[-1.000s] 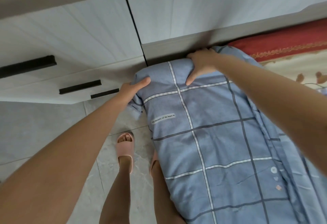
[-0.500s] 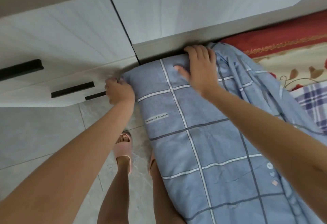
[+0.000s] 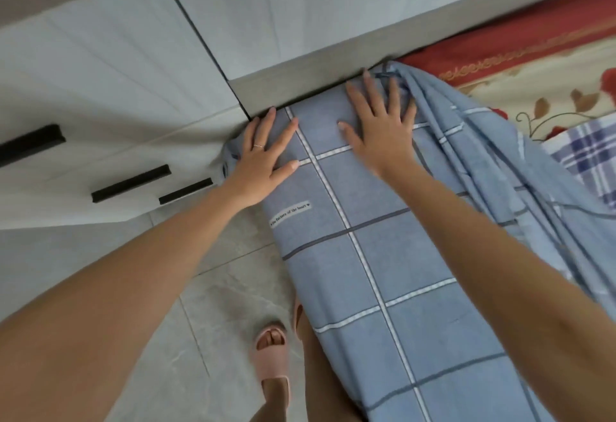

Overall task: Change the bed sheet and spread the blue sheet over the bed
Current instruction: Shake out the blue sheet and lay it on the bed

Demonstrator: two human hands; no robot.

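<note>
Smoothing the corner: is that the step? (Desk)

By the look of it. The left hand [image 3: 263,158], fingers spread wide and flat, gripping nothing, presses the light blue cotton sheet with the white and grey grid [image 3: 366,255] at the bed's corner. The right hand [image 3: 380,128], just beside it, is equally splayed, palm down on the same cloth. (Photographer)

How much is done? (Desk)

Behind both hands, toward the person, the sheet lies taut along the bed's edge. Off the right hand's outer side it is bunched in loose folds, and past those the red and cream floral cover [image 3: 533,71] and a purple plaid cloth [image 3: 586,148] lie uncovered. I judge this corner fitted and the greater part left to spread. Outward of the left hand stands the white cabinet with black bar handles [image 3: 100,121]; below its wrist, grey floor tiles [image 3: 166,321]. (Photographer)
</note>
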